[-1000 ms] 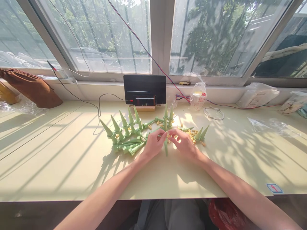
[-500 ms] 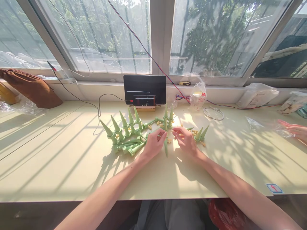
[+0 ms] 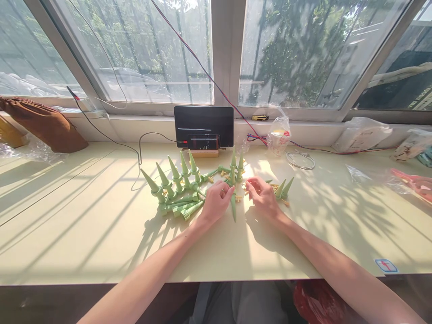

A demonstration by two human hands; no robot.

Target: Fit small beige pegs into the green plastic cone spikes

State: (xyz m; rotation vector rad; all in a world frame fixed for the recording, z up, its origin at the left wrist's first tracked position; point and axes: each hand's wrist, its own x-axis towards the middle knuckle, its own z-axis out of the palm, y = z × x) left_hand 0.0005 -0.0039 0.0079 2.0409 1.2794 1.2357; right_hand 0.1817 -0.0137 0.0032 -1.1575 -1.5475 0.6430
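My left hand (image 3: 218, 198) is closed round a green plastic plant-watering spike (image 3: 233, 208), whose tip points down toward me; its upper part is hidden by the fingers. Just to the right, my right hand (image 3: 261, 193) is pinched, and whatever lies between its fingertips is too small to make out. Left of my hands, a row of green spikes (image 3: 173, 173) stands point up, with several green tubes (image 3: 189, 209) lying in front. More upright spikes (image 3: 240, 168) stand behind my hands. Two spikes (image 3: 285, 189) are right of my right hand, near small yellow pieces (image 3: 286, 203).
A tablet (image 3: 204, 119) and a phone (image 3: 202, 142) lean on a wooden stand at the back. A coiled cable (image 3: 300, 160), a plastic bag (image 3: 278, 135) and a brown pouch (image 3: 47, 126) lie around. Another person's hand (image 3: 421, 184) shows at the right edge.
My right hand has drawn slightly to the right, away from the left. My left hand keeps hold of the spike, nearly still. The other person's hand has shifted at the right edge.
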